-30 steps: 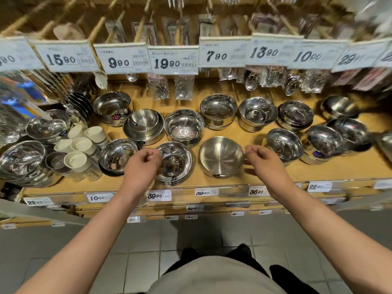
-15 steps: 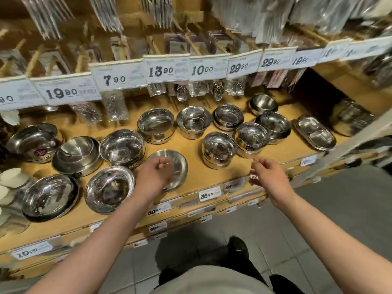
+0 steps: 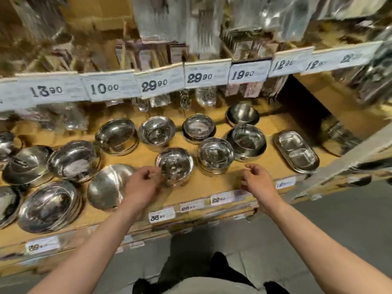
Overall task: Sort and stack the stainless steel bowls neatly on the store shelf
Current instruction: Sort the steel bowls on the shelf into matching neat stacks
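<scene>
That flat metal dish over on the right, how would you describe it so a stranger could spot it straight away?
Look along the wooden shelf of steel bowls to its right end, past the right hand. There lies the oblong tray. Unlike the round, deep bowls beside it, it is shallow and split into two compartments.

A grey tiled floor point(image 3: 350, 219) is seen at the lower right. A row of white price tags point(image 3: 157, 83) is hung across the middle, with packaged goods point(image 3: 174, 22) blurred above.

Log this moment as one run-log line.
left hand: empty, loosely curled beside small bowl | right hand: empty, over shelf edge | divided tray: far right
</scene>
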